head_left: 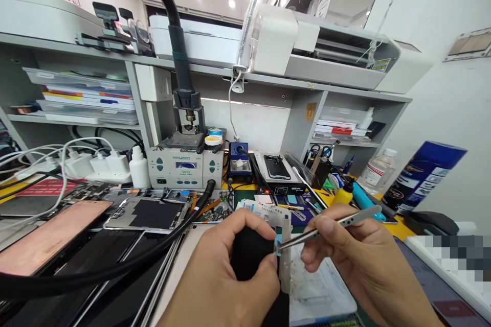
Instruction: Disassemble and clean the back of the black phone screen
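Observation:
My left hand [230,271] is closed, its thumb and index fingertips meeting at the edge of a small light-blue piece [277,241]. Metal tweezers [330,230] are pinched in my right hand [356,245], with the tips touching or very near that blue piece. Just behind the tips stands a narrow grey strip [286,271], nearly upright. Black material [251,253] shows through the gap of my left hand and again below it; I cannot tell what it belongs to.
Screens and phone parts [153,214] spread on the left, crossed by a thick black hose [153,260]. A grey control station [184,168] stands behind. A heating plate with a phone frame [278,167] is at the back. A bottle [378,171] and blue spray can [425,176] stand right.

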Tool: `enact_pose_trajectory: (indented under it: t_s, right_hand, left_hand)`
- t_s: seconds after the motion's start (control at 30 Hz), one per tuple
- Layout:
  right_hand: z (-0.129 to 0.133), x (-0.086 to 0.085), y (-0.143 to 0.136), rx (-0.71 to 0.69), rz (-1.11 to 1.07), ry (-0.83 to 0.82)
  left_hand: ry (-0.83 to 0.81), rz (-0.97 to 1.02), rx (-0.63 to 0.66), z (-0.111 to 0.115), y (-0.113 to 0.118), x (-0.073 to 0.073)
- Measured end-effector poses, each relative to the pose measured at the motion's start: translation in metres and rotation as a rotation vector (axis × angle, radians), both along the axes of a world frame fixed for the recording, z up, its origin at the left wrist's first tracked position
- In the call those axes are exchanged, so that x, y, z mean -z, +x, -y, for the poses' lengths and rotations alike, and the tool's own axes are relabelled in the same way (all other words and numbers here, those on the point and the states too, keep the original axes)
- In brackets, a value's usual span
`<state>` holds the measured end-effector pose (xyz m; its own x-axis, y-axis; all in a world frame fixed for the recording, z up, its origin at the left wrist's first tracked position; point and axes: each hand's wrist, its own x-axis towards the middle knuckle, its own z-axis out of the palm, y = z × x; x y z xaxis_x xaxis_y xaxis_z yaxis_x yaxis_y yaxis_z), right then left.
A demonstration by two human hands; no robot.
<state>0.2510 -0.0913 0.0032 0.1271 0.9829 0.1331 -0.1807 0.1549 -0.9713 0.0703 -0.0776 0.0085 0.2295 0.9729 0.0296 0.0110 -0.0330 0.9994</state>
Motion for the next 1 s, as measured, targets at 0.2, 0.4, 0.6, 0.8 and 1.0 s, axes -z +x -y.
enact_pose_trajectory:
  t_s: [0.2, 0.4, 0.6, 0.8, 1.0]
  right_hand:
    - [0.001, -0.002, 0.0, 0.015, 0.034, 0.005]
    - [0.0, 0.003, 0.0, -0.014, 0.016, -0.003]
    - [0.0, 0.006, -0.001, 0.008, -0.014, 0.011]
    - [0.0, 0.008, -0.003, -0.012, -0.046, 0.042]
    - [0.0, 0.011, -0.001, -0.024, -0.06, 0.074]
  left_hand:
    - [-0.015, -0.044, -0.006, -0.001, 0.0, 0.0]
    - [-0.043, -0.118, 0.024, -0.003, -0.001, 0.001]
    - [0.013, -0.193, 0.027, -0.005, -0.002, 0.003]
    - [0.017, -0.188, 0.056, -0.007, -0.004, 0.003]
    - [0.059, -0.269, 0.059, -0.009, -0.005, 0.005]
